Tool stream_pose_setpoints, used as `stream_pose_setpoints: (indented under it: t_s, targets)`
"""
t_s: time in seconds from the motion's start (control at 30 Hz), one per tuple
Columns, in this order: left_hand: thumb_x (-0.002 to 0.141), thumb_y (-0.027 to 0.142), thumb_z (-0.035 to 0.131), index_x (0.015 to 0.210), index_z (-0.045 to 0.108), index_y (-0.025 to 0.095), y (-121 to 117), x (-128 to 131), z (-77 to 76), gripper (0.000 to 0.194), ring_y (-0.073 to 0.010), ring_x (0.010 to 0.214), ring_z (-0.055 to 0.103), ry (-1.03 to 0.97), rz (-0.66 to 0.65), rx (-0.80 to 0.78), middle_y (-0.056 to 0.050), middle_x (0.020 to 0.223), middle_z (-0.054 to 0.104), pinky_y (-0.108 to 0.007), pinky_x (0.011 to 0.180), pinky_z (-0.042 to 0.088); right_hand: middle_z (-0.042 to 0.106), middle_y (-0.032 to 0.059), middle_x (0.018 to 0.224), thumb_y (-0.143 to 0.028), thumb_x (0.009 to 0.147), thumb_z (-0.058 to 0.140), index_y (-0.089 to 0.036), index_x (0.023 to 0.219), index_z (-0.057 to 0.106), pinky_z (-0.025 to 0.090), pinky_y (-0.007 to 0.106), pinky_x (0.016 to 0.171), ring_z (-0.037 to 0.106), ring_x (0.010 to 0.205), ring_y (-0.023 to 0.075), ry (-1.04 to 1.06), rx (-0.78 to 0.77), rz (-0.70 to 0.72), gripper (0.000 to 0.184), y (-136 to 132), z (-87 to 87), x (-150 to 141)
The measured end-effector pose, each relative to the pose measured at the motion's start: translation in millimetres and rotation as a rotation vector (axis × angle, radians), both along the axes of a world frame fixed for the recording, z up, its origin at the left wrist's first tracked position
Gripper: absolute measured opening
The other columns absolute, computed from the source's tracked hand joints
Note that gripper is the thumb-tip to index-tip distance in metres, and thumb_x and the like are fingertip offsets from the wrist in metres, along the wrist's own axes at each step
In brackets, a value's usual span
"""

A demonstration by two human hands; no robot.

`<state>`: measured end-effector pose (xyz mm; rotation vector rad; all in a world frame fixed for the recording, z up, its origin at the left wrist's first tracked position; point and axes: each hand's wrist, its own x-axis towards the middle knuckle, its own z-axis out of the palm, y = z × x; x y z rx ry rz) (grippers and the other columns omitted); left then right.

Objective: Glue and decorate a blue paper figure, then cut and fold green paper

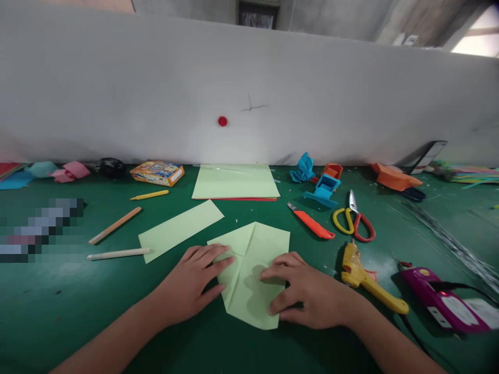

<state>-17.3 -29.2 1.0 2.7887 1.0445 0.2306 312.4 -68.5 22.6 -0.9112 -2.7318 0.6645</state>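
A pale green sheet of paper [253, 280] with creases and folded corners lies in front of me on the green table. A raised fold runs up its middle. My left hand [202, 278] rests on its left side, fingers stretched out and apart. Bent but spread, the fingers of my right hand [296, 291] touch the sheet's right half near its edge. Just beyond my left hand lies a cut strip of the same green paper [179, 232].
Right: orange box cutter [312, 223], scissors [354, 218], yellow glue gun [366, 278] with cord, purple device [444, 296]. Left: wooden stick [115, 226], white stick [117, 254], yellow crayon [149, 195], small box [157, 173]. A paper stack [236, 182] lies before the white wall [156, 93].
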Motion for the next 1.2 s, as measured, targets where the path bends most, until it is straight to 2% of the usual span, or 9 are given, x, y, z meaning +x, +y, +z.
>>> stream_pose_setpoints:
  t_s: [0.23,0.63,1.2]
  targets:
    - [0.105,0.038,0.050,0.155,0.044,0.037,-0.7,1.0,0.8,0.051,-0.0312,0.145,0.043,0.006,-0.011,0.003,-0.003,0.162,0.045,-0.049,0.114,0.038,0.063,0.0040,0.140,-0.037,0.097,0.066,-0.033,0.102,0.082,0.037,0.049,0.109,0.048,0.127,0.0287,0.032,-0.004,0.010,0.017,0.0,0.5,-1.9]
    - [0.103,0.038,0.053,0.153,0.047,0.038,0.1,1.3,0.5,0.050,-0.0302,0.143,0.046,-0.028,-0.009,0.010,-0.002,0.160,0.047,-0.047,0.113,0.039,0.064,0.0054,0.141,-0.039,0.098,0.064,-0.031,0.104,0.081,0.036,0.050,0.110,0.054,0.125,0.0264,0.017,-0.030,0.021,0.019,0.3,1.6,-1.8]
    - [0.102,0.036,0.054,0.154,0.047,0.038,-0.2,1.0,1.0,0.052,-0.0311,0.144,0.045,-0.034,-0.003,-0.009,-0.002,0.159,0.048,-0.049,0.115,0.039,0.064,0.0038,0.141,-0.039,0.100,0.063,-0.033,0.106,0.081,0.037,0.047,0.108,0.053,0.125,0.0253,0.026,-0.015,0.019,0.019,1.3,-2.8,-0.7]
